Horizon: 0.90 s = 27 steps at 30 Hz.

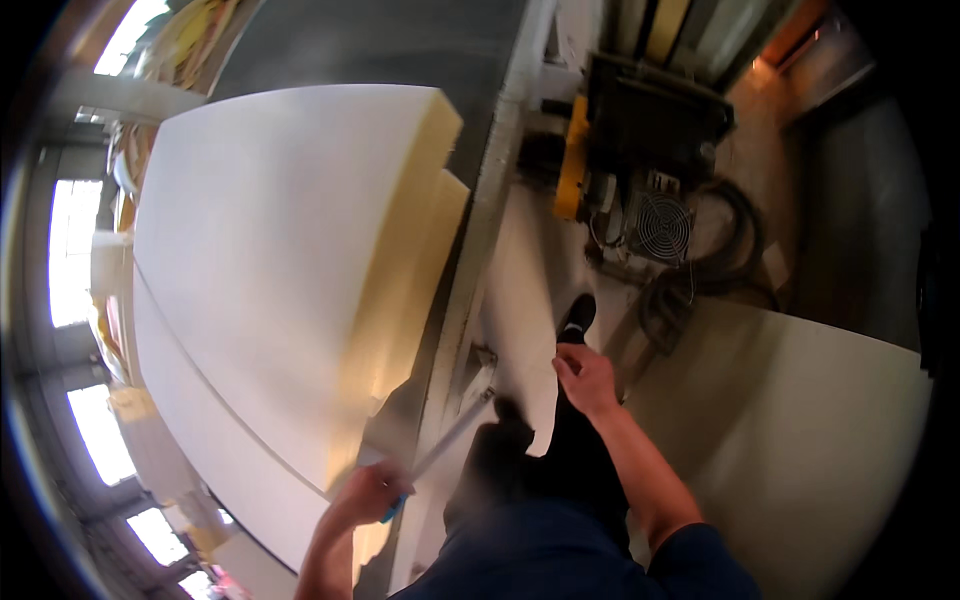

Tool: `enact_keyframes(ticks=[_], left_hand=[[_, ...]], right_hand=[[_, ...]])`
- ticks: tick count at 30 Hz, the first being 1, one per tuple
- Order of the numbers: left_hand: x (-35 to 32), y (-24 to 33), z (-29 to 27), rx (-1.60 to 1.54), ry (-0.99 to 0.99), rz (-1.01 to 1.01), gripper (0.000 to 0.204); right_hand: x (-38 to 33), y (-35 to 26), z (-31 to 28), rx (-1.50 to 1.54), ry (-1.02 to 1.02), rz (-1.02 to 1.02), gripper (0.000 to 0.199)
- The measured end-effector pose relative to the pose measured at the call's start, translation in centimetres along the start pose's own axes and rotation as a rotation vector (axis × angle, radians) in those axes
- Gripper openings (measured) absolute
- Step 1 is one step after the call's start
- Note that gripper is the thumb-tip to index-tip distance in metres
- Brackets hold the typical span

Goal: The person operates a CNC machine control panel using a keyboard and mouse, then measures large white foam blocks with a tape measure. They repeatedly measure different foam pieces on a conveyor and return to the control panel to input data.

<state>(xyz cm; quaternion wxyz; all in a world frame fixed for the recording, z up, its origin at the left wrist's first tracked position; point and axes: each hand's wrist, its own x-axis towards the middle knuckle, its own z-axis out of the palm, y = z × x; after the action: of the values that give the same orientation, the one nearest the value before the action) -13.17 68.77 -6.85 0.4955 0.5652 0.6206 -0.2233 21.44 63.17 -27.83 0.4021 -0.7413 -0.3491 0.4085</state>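
Observation:
My left hand [368,492] grips the blue handle of a long thin metal blade or rod [452,433], which angles up and right toward a metal bracket [478,372] on the table edge. The hand sits at the near corner of a large white foam block [270,260] with a yellowish cut side [405,290], lying on a grey table [360,45]. My right hand [585,378] hangs free beside my leg, fingers loosely curled, holding nothing. My dark shoe [577,318] is on the floor just above it.
A pale metal rail [490,215] runs along the table's right edge. A machine with a yellow part [573,170] and a round fan grille [663,228] stands ahead, with coiled hoses [700,280] on the floor. A large pale sheet [800,440] lies to the right. Bright windows [75,250] line the left.

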Motion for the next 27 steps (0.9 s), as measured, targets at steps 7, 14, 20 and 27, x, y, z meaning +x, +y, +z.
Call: enact_keyframes(ticks=[7, 14, 20, 27], left_hand=[[-18.1, -18.2, 12.2, -0.812, 0.314, 0.039, 0.005], [-34.4, -31.7, 25.3, -1.181, 0.908, -0.087, 0.014], [-38.3, -32.9, 42.0, -1.758, 1.478, -0.055, 0.012], [-42.5, -44.4, 55.4, -1.564, 1.896, -0.56, 0.016]], right_hand=[[-13.6, -5.2, 14.8, -0.194, -0.555, -0.479, 0.025], [-35.2, -11.8, 26.5, -0.454, -1.525, -0.831, 0.035], [-49.5, -6.4, 32.5, -0.39, -2.206, -0.662, 0.055], [-82.9, -2.5, 36.9, -0.245, -2.776, 0.495, 0.064]])
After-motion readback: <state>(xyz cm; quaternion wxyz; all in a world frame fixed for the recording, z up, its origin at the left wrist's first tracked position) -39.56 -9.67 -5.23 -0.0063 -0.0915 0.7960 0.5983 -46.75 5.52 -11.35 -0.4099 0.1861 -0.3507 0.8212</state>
